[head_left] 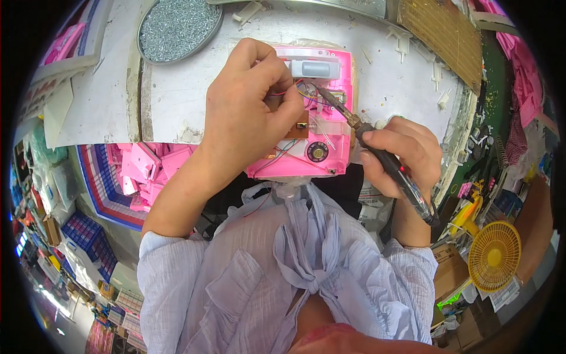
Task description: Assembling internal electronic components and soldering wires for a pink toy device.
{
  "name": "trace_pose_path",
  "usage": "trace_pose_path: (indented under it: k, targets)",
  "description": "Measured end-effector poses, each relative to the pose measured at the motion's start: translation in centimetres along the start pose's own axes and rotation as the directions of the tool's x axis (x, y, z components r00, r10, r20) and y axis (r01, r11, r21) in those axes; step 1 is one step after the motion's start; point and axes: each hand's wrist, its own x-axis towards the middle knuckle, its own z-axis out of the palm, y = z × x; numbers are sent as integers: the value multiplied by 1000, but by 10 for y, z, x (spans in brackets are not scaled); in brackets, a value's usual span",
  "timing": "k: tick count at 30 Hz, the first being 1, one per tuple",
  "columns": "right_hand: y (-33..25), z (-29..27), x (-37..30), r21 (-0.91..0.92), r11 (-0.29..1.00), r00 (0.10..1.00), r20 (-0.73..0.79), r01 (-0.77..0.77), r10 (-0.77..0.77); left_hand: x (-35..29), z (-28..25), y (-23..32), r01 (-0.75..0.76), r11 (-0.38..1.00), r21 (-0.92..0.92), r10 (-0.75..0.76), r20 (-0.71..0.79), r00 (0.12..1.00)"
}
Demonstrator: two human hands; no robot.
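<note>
Left hand (253, 100) and right hand (407, 153) are both busy over an open pink shell (335, 158), which lies on the near edge of the white table (177, 100), directly before the person. Thumb and forefinger of the left are closed in a pinch around what looks like thin wire, though the fingers hide the exact hold; the right is curled around the dark handle of a soldering iron (386, 154). Its tip points in among thin coloured wires (304, 89) just below a pale grey box (317, 69); whether it touches a joint cannot be told. Judging by what lies inside, the fitting is well along: the grey box, a round speaker (318, 151) and a brown board (299, 131) sit in the shell, and some wires already run across its lower part. What seems left is wiring around the tip, where the strands lie loose and tangled, and closing up, since the shell has no cover on. A round bowl of small screws (180, 29) stands farther back on the table, and more pink parts (147, 168) fill a blue-rimmed basket (97, 189) to the left.
</note>
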Motion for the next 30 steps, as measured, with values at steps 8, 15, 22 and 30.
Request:
trace_pose_path:
  k: [8,15,22,30]
  targets:
    - [1,-1,5,33,999,1000,9,1,-1,0,2,-1,-15,999,37,16,-17,1000]
    - [9,2,9,21,998,997,58,52,-53,0,5,-2,-18,999,49,20,-41,999]
    - [3,3,12,22,999,999,38,-25,24,-2,6,0,10,999,53,-7,-42,999]
    - [4,5,10,4,1000,1000,24,-7,7,-3,10,-4,-32,994,104,38,-62,997]
